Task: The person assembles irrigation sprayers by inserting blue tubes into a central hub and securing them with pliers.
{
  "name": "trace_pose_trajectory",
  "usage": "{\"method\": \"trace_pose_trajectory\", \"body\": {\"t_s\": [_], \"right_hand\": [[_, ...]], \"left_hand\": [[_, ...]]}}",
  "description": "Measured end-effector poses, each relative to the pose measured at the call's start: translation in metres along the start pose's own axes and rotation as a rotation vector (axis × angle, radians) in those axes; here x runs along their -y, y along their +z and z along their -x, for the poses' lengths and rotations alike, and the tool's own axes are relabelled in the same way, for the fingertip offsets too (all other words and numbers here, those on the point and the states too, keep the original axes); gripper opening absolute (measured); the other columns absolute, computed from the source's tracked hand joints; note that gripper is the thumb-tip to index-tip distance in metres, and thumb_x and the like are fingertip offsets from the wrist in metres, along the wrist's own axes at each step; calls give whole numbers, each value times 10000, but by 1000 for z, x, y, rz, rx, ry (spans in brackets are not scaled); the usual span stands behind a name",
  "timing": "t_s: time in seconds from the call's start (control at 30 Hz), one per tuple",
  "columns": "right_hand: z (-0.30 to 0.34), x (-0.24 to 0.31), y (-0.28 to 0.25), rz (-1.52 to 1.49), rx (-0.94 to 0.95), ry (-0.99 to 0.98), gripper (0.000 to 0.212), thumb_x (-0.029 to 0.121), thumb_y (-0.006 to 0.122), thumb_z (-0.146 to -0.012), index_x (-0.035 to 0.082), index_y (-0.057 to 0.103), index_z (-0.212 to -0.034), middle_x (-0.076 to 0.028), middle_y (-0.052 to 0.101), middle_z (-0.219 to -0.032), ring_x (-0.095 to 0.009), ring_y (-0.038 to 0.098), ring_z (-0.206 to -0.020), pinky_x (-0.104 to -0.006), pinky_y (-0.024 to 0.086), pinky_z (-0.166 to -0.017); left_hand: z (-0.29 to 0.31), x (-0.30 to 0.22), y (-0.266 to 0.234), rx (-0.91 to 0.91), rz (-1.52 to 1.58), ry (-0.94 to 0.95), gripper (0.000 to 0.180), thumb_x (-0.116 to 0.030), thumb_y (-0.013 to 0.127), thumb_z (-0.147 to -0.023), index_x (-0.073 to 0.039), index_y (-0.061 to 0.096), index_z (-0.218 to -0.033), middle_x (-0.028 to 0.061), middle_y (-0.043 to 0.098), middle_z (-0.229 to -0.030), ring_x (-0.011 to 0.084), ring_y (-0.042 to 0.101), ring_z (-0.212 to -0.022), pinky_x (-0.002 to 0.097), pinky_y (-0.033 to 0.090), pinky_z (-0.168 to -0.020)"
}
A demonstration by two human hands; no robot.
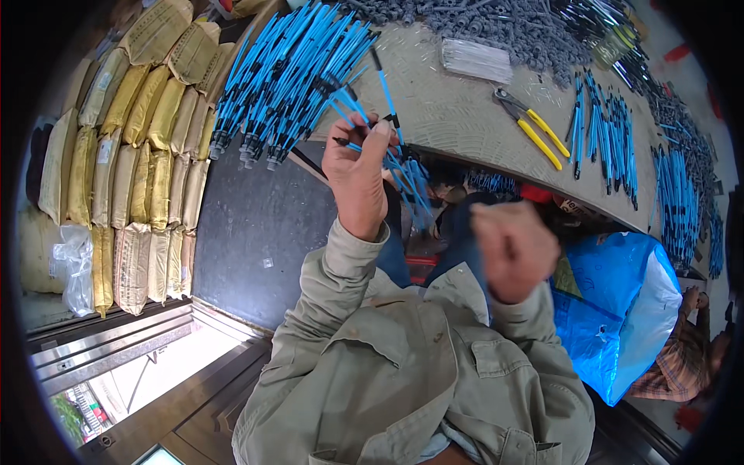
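My left hand (356, 178) is closed near the table's front edge, its thumb pressed against the fingers. It pinches a bunch of thin blue tubes (409, 182) with black fittings; the tubes stick out above and below the hand. My right hand (515, 248) is apart from it, to the right and nearer to me, in front of the table edge. It is smeared by motion, and whether it holds anything does not show. Beyond my left hand lies a large heap of similar blue tubes (298, 74) with black and grey ends.
Yellow-handled pliers (535, 132) lie on the table (418, 93), with more blue tubes (608, 139) to their right. Behind are white sticks (476, 60) and grey fittings (511, 27). Wrapped packages (132, 182) are stacked left, a blue bag (620, 302) right. Another person (682, 349) is at far right.
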State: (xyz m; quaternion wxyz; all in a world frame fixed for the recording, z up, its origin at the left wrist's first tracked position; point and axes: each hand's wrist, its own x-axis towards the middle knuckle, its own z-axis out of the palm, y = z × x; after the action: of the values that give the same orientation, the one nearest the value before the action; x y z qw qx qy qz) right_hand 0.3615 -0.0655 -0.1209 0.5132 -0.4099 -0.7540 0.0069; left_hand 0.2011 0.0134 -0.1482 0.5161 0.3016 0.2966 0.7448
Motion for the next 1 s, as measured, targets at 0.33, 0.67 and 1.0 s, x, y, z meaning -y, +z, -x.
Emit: {"method": "trace_pose_trajectory", "body": {"t_s": [0.33,0.67,1.0], "right_hand": [[10,-85,16,-583,384,488,188,56,639,-804,-6,573,-968,-53,584,-786,-53,498,-636,-208,401,-546],[-31,-267,-76,8,7,522,127,147,584,-861,42,642,-903,-6,628,-713,-76,595,-644,-218,476,-558],[-60,-306,-97,1091,389,697,272,367,614,-762,107,683,-798,-146,664,-830,-348,639,-762,-451,513,-653]], "left_hand": [[18,17,46,227,-195,-149,111,-39,607,-827,-16,551,-920,33,565,-727,78,518,-622,199,408,-569],[31,-16,52,514,223,-107,237,-139,503,-904,-7,444,-1091,186,629,-825,260,645,-759,351,530,-654],[35,8,53,636,-194,-213,211,-177,407,-955,0,463,-1058,227,626,-967,292,623,-944,370,502,-811]]}}
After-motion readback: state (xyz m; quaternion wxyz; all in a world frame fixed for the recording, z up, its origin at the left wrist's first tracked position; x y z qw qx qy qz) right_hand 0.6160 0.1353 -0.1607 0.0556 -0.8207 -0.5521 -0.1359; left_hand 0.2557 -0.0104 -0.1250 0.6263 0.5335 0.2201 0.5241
